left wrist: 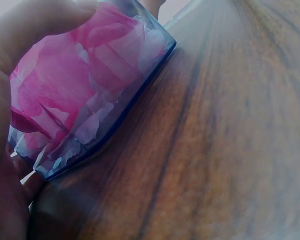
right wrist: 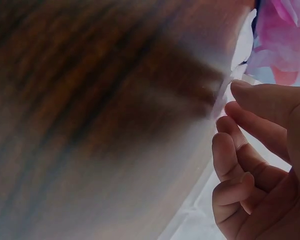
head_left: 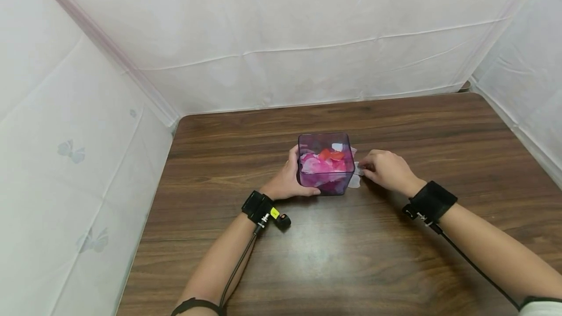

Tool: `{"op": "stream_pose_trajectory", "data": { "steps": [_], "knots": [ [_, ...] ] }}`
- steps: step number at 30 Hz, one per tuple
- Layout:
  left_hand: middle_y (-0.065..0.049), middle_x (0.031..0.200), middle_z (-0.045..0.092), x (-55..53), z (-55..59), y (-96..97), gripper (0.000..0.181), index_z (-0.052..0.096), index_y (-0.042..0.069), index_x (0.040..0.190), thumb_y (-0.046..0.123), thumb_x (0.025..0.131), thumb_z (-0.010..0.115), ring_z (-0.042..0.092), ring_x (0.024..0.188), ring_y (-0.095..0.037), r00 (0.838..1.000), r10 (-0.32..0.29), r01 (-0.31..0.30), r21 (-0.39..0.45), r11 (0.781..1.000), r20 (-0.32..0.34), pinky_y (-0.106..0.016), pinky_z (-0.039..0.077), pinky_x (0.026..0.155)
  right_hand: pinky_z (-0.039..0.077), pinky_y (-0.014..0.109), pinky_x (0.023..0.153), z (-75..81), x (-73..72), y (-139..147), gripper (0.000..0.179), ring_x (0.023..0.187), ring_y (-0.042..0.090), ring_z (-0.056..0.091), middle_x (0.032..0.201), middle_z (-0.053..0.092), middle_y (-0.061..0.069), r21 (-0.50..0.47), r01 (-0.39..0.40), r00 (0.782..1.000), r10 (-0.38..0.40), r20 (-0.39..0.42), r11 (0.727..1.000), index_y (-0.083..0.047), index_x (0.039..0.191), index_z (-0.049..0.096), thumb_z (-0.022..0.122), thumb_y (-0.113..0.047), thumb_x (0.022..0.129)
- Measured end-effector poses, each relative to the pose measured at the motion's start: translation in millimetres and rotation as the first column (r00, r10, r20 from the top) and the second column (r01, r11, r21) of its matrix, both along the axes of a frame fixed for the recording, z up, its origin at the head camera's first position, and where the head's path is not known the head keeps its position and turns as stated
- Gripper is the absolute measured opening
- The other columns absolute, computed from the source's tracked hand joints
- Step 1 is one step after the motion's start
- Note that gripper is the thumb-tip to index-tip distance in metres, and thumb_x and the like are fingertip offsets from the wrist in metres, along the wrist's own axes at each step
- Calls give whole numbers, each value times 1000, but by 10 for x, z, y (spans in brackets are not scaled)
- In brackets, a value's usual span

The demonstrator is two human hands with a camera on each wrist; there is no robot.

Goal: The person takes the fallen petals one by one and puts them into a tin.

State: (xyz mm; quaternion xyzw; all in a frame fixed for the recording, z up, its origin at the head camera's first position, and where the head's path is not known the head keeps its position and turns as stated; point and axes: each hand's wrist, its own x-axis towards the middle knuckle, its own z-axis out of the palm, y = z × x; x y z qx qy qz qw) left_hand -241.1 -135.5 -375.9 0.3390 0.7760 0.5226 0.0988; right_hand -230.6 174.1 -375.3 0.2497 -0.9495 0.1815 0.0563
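A square see-through purple box (head_left: 335, 188) stands on the table, filled with pink and white petals (head_left: 322, 164) and a few red petals (head_left: 331, 154). My left hand (head_left: 285, 179) grips its left side, thumb across the near wall and fingers round behind. In the left wrist view the pink petals (left wrist: 55, 75) press against the clear wall. Just right of the box, my right hand (head_left: 388, 169) pinches a thin whitish petal (head_left: 359, 167) between thumb and forefinger; its other fingers are curled in the right wrist view. Another white petal (head_left: 354, 182) lies by the box's right side.
The brown wood-grain table (head_left: 210, 160) is bordered by white sheeting (head_left: 263, 38) behind and at both sides. Black straps with small cameras and cables sit on both wrists, the left camera (head_left: 283, 222) hanging low over the tabletop.
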Motion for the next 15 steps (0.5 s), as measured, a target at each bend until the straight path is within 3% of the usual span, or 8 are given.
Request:
{"op": "stream_pose_trajectory", "data": {
  "steps": [15],
  "knots": [
    [-17,149,29,-2,6,-11,118,5,4,153,11,72,90,37,136,-25,1000,0,0,-21,1000,0,-44,31,116,55,42,65,-69,-16,7,12,78,20,65,90,70,6,-7,20,1000,-20,-2,1000,-4,98,79,77,-10,89]
  ]
}}
